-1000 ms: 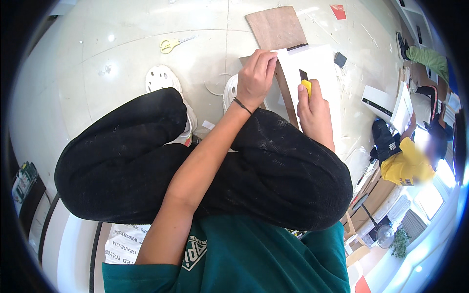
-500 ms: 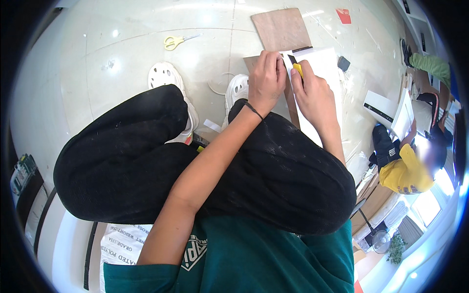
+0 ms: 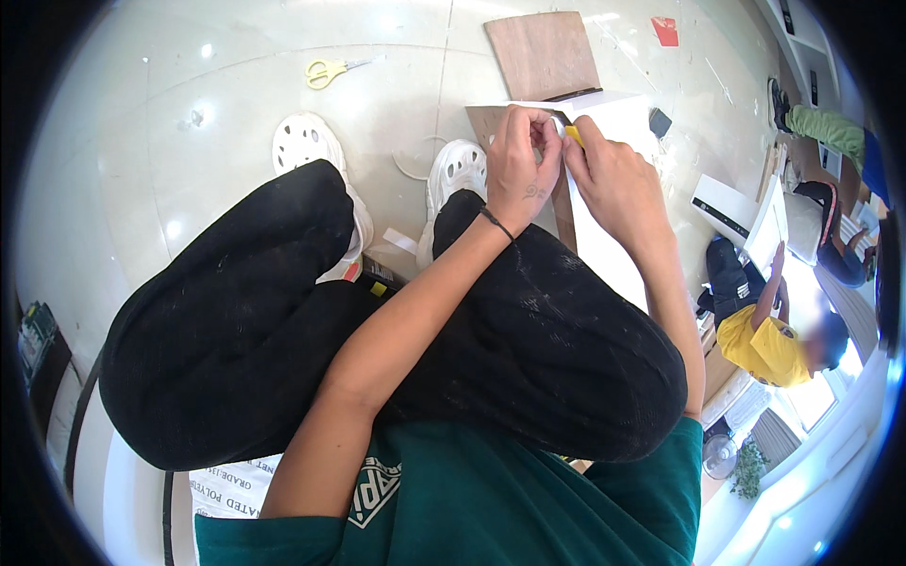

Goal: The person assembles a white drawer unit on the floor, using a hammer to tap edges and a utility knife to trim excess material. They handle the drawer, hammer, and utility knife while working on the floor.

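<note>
My right hand (image 3: 618,179) is closed around a yellow-handled utility knife (image 3: 573,134), its dark blade end pointing up and left. Close beside it, my left hand (image 3: 522,170) has thumb and fingers pinched together near the blade; what they hold is mostly hidden. Both hands are over the near-left part of a white-faced, box-like piece (image 3: 613,255) with brown side edges, which stands by my right knee. A black strip runs along its far edge.
A brown board (image 3: 545,57) lies beyond the white piece. Yellow scissors (image 3: 326,73) rest on the tiled floor, with a red scrap (image 3: 664,32) farther right. A small dark block (image 3: 660,123) is nearby. At right, a person in yellow (image 3: 764,349) handles white panels (image 3: 772,226).
My hands stay close together at the same edge, the right one shifted slightly with the knife. The view has tilted a little. The person in yellow has moved an arm and leaned.
</note>
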`<action>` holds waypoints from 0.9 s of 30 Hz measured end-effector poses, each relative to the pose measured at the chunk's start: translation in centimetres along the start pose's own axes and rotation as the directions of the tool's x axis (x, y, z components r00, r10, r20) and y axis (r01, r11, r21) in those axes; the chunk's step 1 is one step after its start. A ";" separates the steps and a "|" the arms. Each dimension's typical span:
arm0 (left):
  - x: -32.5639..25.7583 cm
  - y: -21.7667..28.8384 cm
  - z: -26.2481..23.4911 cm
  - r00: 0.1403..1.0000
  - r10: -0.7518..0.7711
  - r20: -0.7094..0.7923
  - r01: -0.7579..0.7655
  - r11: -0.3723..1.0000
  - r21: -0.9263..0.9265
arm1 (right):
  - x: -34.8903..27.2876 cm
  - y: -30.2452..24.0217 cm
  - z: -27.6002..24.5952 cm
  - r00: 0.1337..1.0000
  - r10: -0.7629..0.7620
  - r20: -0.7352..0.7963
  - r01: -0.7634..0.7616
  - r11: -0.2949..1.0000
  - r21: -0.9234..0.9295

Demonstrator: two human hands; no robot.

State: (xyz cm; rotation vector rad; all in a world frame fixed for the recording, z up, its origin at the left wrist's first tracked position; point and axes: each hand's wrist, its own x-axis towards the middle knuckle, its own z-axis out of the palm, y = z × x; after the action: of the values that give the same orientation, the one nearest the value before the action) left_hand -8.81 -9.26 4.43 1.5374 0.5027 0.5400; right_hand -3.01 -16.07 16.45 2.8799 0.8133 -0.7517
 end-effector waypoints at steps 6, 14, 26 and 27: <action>0.1 0.0 -0.1 1.000 0.010 -0.003 -0.010 1.000 -0.020 | -0.2 -1.1 0.1 1.000 0.013 -0.005 -0.014 0.996 -0.088; 0.0 -0.1 -0.1 1.000 0.003 -0.005 -0.003 1.000 -0.027 | 0.5 -0.7 -0.2 0.996 0.039 0.083 -0.033 0.997 -0.063; -0.2 1.0 0.1 0.973 -0.232 0.006 0.232 0.968 -0.092 | 1.2 -0.8 -1.3 0.992 0.009 0.126 -0.005 0.999 -0.033; -0.2 1.0 0.1 0.967 -0.256 0.009 0.255 0.961 -0.102 | 1.3 -0.7 -1.4 0.991 0.002 0.135 0.004 0.999 -0.038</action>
State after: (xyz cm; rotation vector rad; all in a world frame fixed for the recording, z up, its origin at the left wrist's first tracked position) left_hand -8.92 -9.49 5.45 1.3486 0.6563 0.3632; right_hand -1.81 -14.56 17.09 2.7595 0.8036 -0.9102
